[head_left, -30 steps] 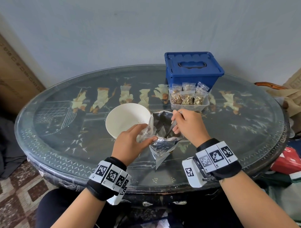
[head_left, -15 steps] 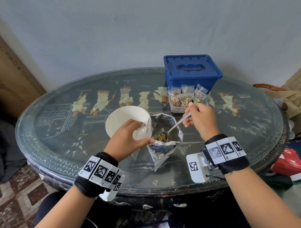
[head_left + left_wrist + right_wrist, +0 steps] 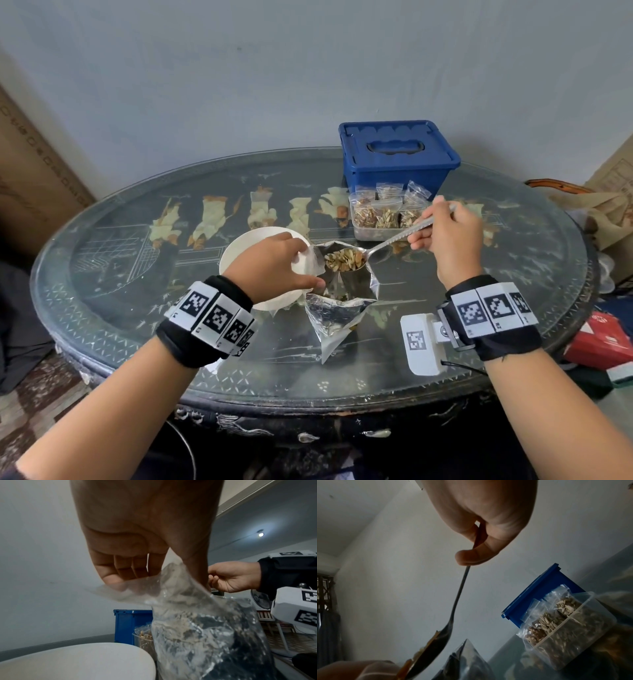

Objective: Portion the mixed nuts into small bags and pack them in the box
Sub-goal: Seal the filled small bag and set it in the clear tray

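Several filled bags [image 3: 387,214] stand in the clear box [image 3: 368,235]; right hand [image 3: 448,236] grips a loaded spoon [image 3: 346,261], left hand [image 3: 270,263] pinches an unfilled small bag [image 3: 306,262].

Shiny metal spoon [image 3: 394,240]; crinkled foil pouch [image 3: 337,308]; glossy, seemingly glass-topped table [image 3: 479,359].

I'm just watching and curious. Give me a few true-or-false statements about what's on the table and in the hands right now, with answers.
1. The spoon carries a heap of nuts. True.
2. The blue box has its lid off. False: the lid is on.
3. The left hand holds a small clear bag. True.
4. The right hand is empty. False: it grips the spoon's handle.
5. The clear tub holds filled bags. True.
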